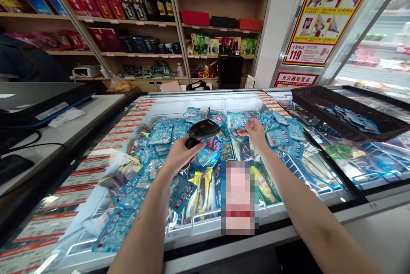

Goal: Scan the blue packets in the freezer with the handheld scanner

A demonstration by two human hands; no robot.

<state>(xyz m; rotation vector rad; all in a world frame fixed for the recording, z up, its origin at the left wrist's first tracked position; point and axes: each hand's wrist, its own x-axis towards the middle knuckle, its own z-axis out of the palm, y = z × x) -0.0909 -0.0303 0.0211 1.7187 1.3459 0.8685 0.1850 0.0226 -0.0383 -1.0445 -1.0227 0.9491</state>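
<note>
A black handheld barcode scanner [205,129] is gripped in my left hand [181,152], its head turned toward the right. My right hand [255,132] pinches the edge of a blue ice-cream packet [236,120], whose printed label faces me. Both hands are over a glass-topped chest freezer [205,218]. Around them lie many similar blue packets [160,135], in piles left and right. Between my forearms, yellow-wrapped ice creams [201,186] rest in the wire baskets.
A dark plastic basket [320,94] with several blue packets stands on the freezer at the right. Left of it all is a counter with a black device [41,101]. Shelves of boxes and bottles [153,2] line the back. A person's dark sleeve [25,58] shows at far left.
</note>
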